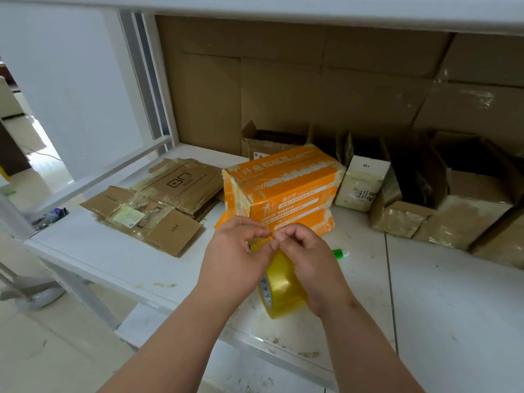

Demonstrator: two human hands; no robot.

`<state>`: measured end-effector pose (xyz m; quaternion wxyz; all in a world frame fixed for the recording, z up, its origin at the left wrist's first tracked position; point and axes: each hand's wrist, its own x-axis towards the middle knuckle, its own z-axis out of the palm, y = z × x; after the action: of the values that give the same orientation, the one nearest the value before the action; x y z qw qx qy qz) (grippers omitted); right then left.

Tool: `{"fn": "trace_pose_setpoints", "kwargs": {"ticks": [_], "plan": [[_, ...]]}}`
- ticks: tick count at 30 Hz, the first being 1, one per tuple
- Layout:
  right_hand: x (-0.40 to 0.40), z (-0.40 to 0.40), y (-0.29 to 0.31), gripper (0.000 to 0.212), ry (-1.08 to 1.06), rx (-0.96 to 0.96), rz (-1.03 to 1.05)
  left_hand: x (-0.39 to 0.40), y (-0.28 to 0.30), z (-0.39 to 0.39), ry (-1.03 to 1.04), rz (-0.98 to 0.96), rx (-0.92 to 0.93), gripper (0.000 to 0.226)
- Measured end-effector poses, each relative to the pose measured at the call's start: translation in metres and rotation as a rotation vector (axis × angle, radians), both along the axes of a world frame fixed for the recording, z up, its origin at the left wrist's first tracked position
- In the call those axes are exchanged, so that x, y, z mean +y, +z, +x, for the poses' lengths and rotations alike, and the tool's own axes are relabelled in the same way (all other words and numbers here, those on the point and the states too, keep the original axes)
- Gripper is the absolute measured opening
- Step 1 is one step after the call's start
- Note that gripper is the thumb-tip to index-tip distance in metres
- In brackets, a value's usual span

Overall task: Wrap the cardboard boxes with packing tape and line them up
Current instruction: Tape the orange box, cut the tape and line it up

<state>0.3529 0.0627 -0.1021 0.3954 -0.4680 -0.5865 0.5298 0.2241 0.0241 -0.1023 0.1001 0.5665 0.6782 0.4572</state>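
The work surface was a white table (pixel 442 302) with scuffed, stained paint and a seam running from the centre toward the lower right of the frame; a white shelf edge (pixel 283 4) crossed the top of the frame. Brown cardboard sheets (pixel 283 89) lined the back wall behind the table. At lower centre, both hands held a roll of yellow packing tape (pixel 283 285) standing on edge just above the table. The left hand (pixel 229 256) curled around the left side of the roll, and the right hand (pixel 309 265) curled over its right side; the fingertips of both hands met in a pinch at the top of the roll, apparently on the tape end, though the end itself was too small to tell. Directly behind the hands, at frame centre, an orange box (pixel 280 191) with white lettering stood on the table, its seams covered with tape. A stack of flattened cartons (pixel 158 202) lay at centre left. Open brown boxes (pixel 453 211) and a small white carton (pixel 363 182) stood at the right. A green object (pixel 338 253) lay near the right hand. Pale floor tiles (pixel 37 347) showed at lower left.
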Motion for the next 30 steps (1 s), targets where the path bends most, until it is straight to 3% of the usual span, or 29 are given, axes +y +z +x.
{"fn": "trace_pose_setpoints", "kwargs": {"ticks": [9, 14, 17, 19, 20, 22, 26, 28, 30], "plan": [[-0.011, 0.006, 0.002, 0.019, -0.010, -0.128, 0.112, -0.008, 0.008, 0.009, 0.034, -0.025, 0.050, 0.003], [-0.019, 0.004, 0.005, 0.009, -0.034, -0.219, 0.188, -0.006, 0.011, 0.015, 0.082, -0.075, 0.015, 0.016], [-0.023, 0.008, 0.007, 0.044, -0.006, -0.193, 0.098, -0.006, 0.009, 0.016, 0.114, -0.076, 0.062, 0.019], [-0.023, 0.017, 0.010, 0.072, 0.051, -0.179, -0.003, -0.006, 0.008, 0.012, 0.151, -0.056, 0.003, 0.019], [-0.024, 0.021, 0.011, 0.076, 0.092, -0.193, -0.027, -0.006, 0.008, 0.011, 0.168, -0.052, -0.030, 0.019], [-0.026, 0.027, 0.012, 0.067, 0.167, -0.186, -0.046, -0.005, 0.008, 0.013, 0.181, -0.069, -0.124, 0.021], [-0.024, 0.042, 0.013, 0.048, 0.138, -0.260, 0.102, -0.002, 0.011, 0.024, 0.099, -0.091, -0.497, 0.022], [-0.024, 0.051, 0.018, 0.047, 0.075, -0.401, 0.186, -0.001, 0.009, 0.031, 0.040, -0.091, -0.504, 0.020], [-0.025, 0.060, 0.021, 0.052, 0.036, -0.576, 0.291, -0.001, 0.006, 0.041, -0.024, -0.094, -0.313, 0.012]]}}
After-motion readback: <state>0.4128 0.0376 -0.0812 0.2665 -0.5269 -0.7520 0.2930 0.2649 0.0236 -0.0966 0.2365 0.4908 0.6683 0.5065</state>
